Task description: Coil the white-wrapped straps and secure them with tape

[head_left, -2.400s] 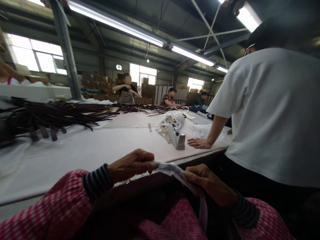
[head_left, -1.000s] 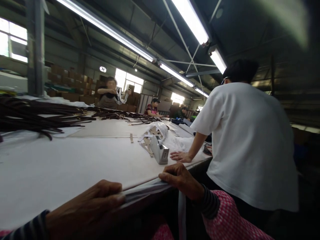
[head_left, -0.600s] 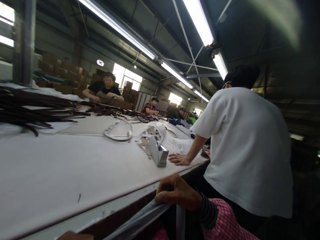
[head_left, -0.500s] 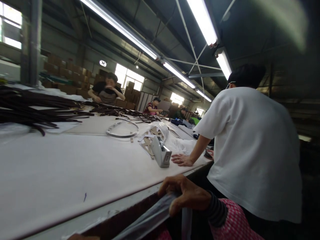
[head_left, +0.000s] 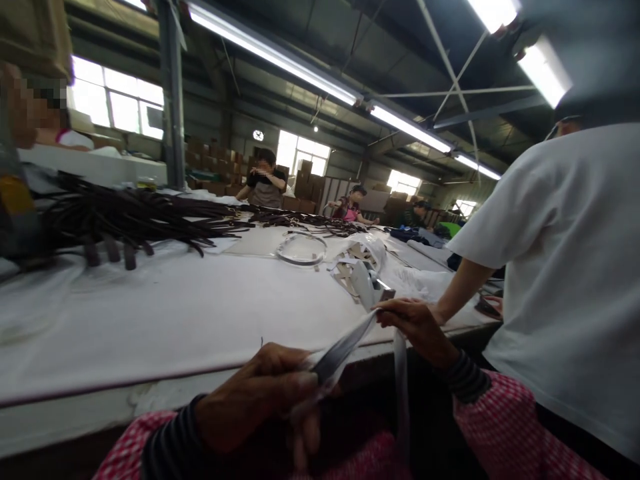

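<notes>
Left hand (head_left: 250, 397): Whereas half a second ago it lay almost wholly below the view's lower edge, it is back in sight, thumb and fingers closed on the grey strip (head_left: 345, 350).
Right hand (head_left: 417, 327): Its thumb, parted from the fingers then, now meets them in a pinch on the strip's upper part.
Strip between them: Slanting upward in front of the near edge of the white tabletop (head_left: 190, 313), it looks fairly straight, so it seems steadied at both grips.
Hanging length (head_left: 401, 393): Pale, it drops below the pinching fingers; whether it is the same piece, I cannot tell.
Tape dispenser (head_left: 365, 283): On the tabletop just past those fingertips, which partly cover its base.
Pale hoop (head_left: 295, 262): Lying on the tabletop, as it did half a second ago.
Clear plastic bag (head_left: 377, 250): Beside the dispenser, with beige pieces (head_left: 345, 273) in it and some spilling out.
White box (head_left: 135, 170): Behind the dark straps (head_left: 140, 213); its inside cannot be made out.
Cartons (head_left: 200, 160): Stacked at the back, contents hidden.
</notes>
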Action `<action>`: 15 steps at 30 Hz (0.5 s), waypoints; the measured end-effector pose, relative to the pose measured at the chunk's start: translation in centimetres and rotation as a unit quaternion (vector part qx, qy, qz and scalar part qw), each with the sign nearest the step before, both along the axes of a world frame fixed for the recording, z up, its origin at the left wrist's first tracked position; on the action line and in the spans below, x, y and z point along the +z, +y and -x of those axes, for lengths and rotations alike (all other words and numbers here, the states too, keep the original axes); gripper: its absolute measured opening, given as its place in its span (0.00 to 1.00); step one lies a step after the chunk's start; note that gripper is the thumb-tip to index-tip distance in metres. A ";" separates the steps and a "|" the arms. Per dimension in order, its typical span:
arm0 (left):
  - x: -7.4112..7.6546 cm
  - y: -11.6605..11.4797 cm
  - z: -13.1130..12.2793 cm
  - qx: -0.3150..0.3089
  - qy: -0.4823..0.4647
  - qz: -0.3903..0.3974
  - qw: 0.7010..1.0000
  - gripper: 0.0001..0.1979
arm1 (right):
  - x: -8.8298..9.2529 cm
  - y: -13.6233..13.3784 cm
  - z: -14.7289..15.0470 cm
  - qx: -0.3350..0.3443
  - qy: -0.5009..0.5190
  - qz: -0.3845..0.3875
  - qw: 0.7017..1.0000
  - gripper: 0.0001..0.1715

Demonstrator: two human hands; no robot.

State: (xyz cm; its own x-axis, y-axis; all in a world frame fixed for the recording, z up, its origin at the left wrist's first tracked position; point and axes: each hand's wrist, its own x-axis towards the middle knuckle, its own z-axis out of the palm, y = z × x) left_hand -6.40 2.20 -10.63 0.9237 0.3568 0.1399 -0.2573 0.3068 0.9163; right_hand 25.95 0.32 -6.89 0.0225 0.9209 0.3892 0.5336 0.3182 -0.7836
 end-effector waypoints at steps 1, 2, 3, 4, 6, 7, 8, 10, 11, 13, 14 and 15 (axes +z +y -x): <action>0.5 -0.2 -0.3 -0.007 -0.017 0.001 1.000 0.13 | -0.3 0.3 0.2 -0.009 0.024 -0.015 1.000 0.17; 0.8 -0.4 -0.5 -0.015 -0.029 0.005 0.999 0.12 | -0.4 0.5 0.4 -0.018 0.048 -0.028 0.998 0.17; 1.0 -0.7 -0.8 -0.022 -0.037 0.008 0.999 0.10 | -0.3 0.6 0.6 -0.026 0.068 -0.042 0.996 0.17; 1.2 -0.9 -1.0 -0.022 -0.041 0.006 0.999 0.11 | -0.2 0.6 0.7 -0.033 0.084 -0.054 0.994 0.17; 1.4 -1.1 -1.4 -0.004 -0.036 -0.004 0.999 0.16 | 0.4 0.5 0.8 -0.039 0.102 -0.077 0.991 0.17; 1.5 -1.2 -1.7 0.013 -0.024 -0.008 1.000 0.19 | 0.7 0.5 0.8 -0.037 0.104 -0.088 0.990 0.17; 1.6 -1.3 -1.9 0.031 -0.005 -0.007 0.999 0.22 | 1.0 0.4 0.7 -0.031 0.102 -0.097 0.990 0.17; 1.7 -1.4 -2.6 0.058 0.044 0.004 0.997 0.22 | 1.2 0.2 0.5 -0.020 0.088 -0.109 0.990 0.16; 1.6 -1.5 -2.9 0.068 0.064 0.009 0.996 0.20 | 1.3 0.1 0.4 -0.018 0.078 -0.114 0.990 0.15; 1.3 -1.7 -3.5 0.080 0.084 0.013 0.993 0.18 | 1.1 -0.2 0.1 -0.020 0.054 -0.123 0.991 0.14; 0.9 -1.7 -3.8 0.089 0.087 0.012 0.992 0.18 | 1.1 -0.4 0.0 -0.021 0.040 -0.130 0.990 0.12; 0.5 -1.7 -4.0 0.102 0.088 0.009 0.991 0.19 | 1.0 -0.6 -0.2 -0.021 0.024 -0.141 0.990 0.11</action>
